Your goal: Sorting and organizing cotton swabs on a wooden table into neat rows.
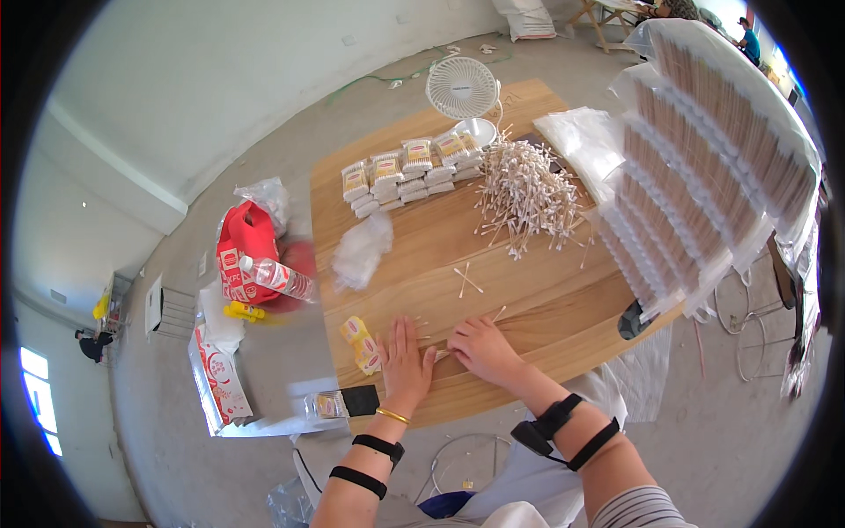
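Observation:
My left hand lies flat on the wooden table near its front edge, fingers stretched out. A few cotton swabs stick out beside its fingertips; what lies under the palm is hidden. Close to its right, my right hand is closed, fingers bent down at the tabletop around cotton swabs, one tip showing past the knuckles. How many it holds is hidden. Left of my left hand lie yellow-and-white printed packets. Two loose cotton swabs lie crossed farther up the table. Behind them is a large heap of cotton swabs.
Stacked swab packs and a white fan stand at the back. Clear plastic bags lie left and back right. A big bag of swabs rises at the right. A red bag and a bottle sit beside the table's left edge.

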